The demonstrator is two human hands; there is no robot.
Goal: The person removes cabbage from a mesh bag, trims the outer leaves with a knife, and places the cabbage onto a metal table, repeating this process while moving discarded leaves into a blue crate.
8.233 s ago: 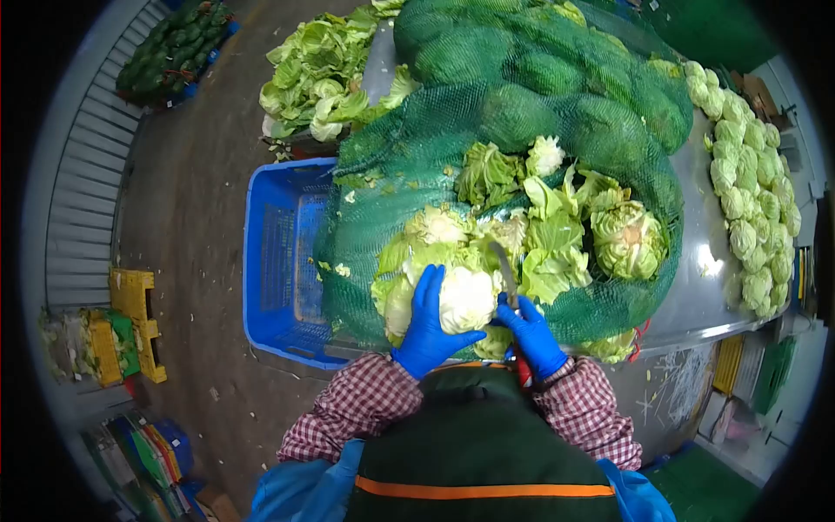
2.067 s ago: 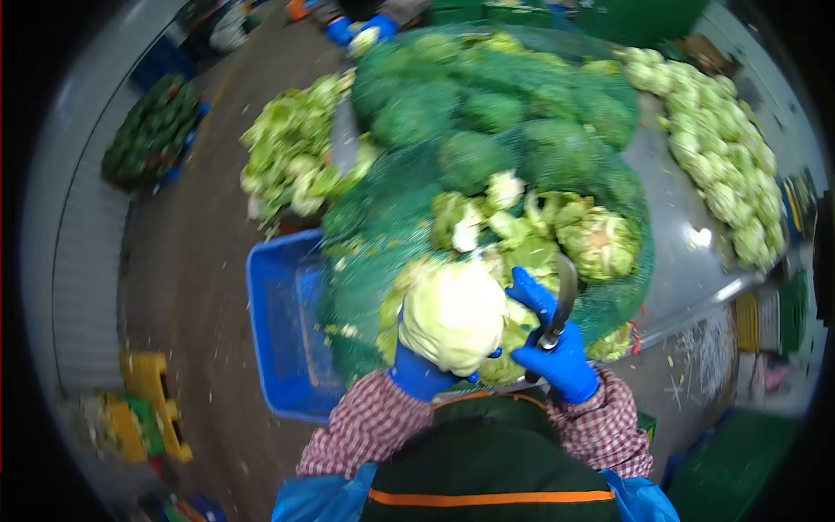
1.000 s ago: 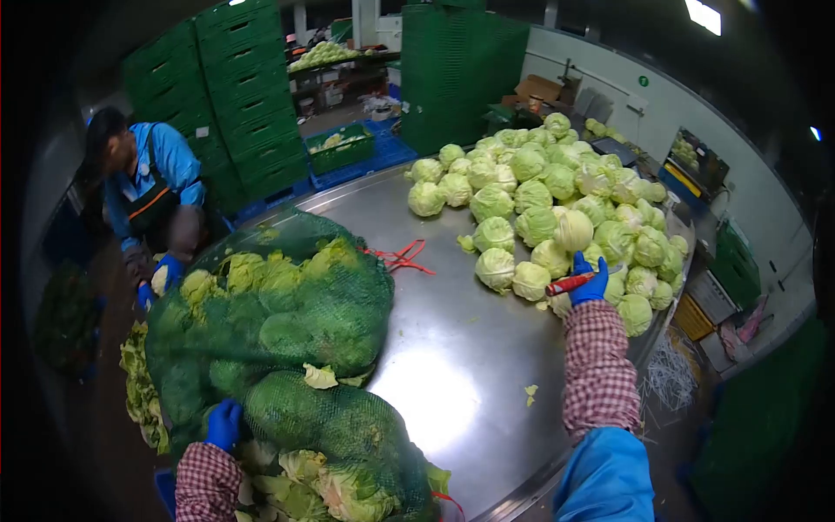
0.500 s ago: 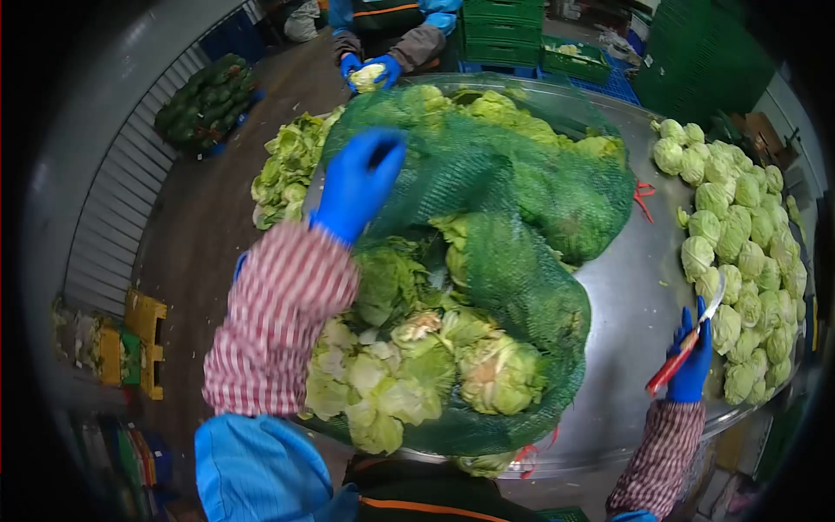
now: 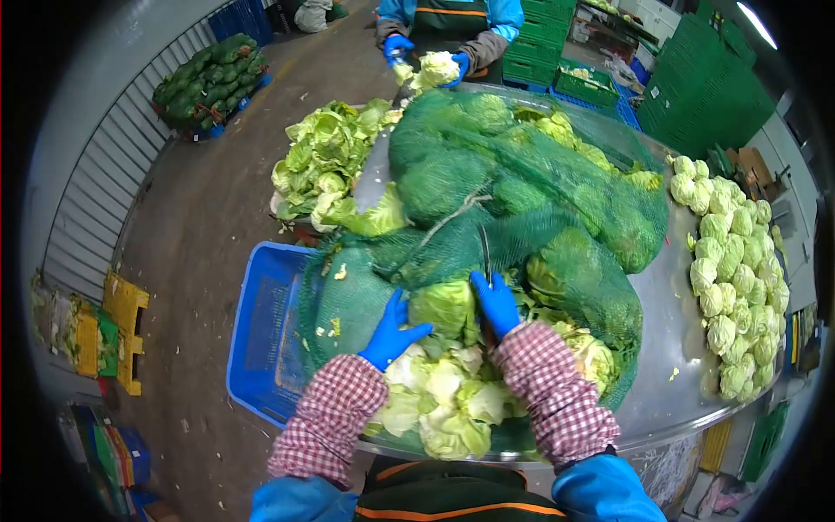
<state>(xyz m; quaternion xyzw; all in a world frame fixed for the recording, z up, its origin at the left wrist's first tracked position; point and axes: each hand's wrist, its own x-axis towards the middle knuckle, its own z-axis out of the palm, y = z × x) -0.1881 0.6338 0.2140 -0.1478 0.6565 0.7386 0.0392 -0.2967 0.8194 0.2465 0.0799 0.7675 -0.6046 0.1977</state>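
A pale green cabbage lies between my two blue-gloved hands, at the mouth of a green net bag. My left hand is at its left side, thumb and fingers apart. My right hand is at its right side with the fingers bent; a thin dark strip rises from it, perhaps a knife blade, too thin to be sure. Loose pale leaves lie just below the hands. Another cabbage sits to the right, partly under netting.
Further netted cabbages cover the metal table beyond. Rows of trimmed cabbages line its right side. A blue crate stands at the left, below a leaf pile. Across the table, a gloved person holds a cabbage.
My left hand has come down and my right hand has moved left from the table's right side, both now at the cabbage. The view has shifted, and the blue crate now shows.
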